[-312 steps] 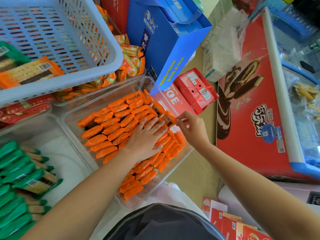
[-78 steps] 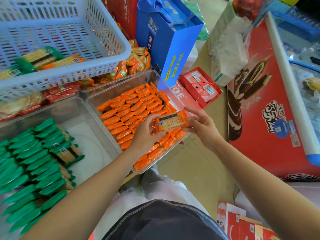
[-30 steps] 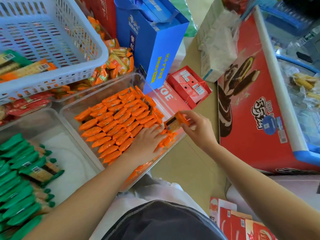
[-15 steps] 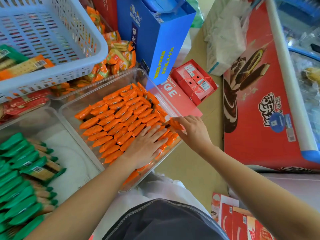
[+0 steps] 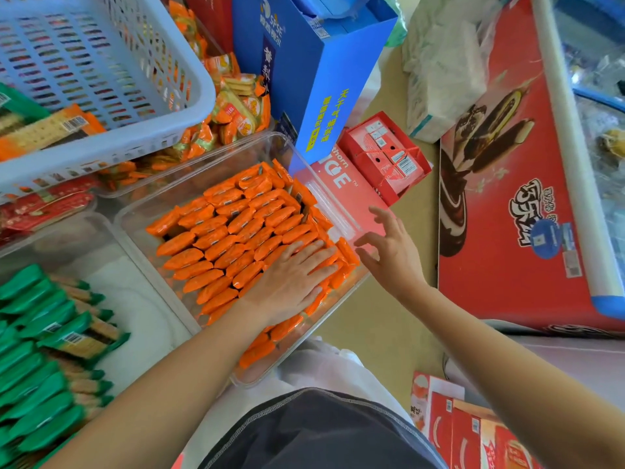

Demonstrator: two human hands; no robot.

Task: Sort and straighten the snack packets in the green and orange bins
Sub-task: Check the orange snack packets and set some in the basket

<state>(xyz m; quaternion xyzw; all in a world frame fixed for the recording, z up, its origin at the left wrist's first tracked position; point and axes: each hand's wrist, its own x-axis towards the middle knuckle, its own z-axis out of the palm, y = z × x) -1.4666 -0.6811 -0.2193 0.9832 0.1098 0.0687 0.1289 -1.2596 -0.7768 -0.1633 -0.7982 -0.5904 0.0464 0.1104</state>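
Observation:
A clear plastic bin [image 5: 341, 211] in the middle holds several rows of orange snack packets [image 5: 230, 231] standing on edge. My left hand [image 5: 291, 279] lies flat on the packets at the bin's right end, fingers spread, pressing on them. My right hand [image 5: 389, 255] hovers just outside the bin's right wall, fingers apart and holding nothing. A second clear bin [image 5: 101, 238] at the left holds green snack packets [image 5: 37, 333] in rows, with one green packet [image 5: 81, 340] lying crosswise on top.
A pale blue basket [image 5: 189, 106] with a few packets sits on other bins at the upper left. A blue gift bag [image 5: 314, 69], red cartons [image 5: 385, 157], a white bag [image 5: 446, 66] and a red freezer [image 5: 517, 204] crowd the right side. More red boxes [image 5: 453, 431] lie near my knee.
My right hand tucked an orange packet into the bin's right end, let go and lifted away with fingers spread. My left hand has stayed flat on the orange packets.

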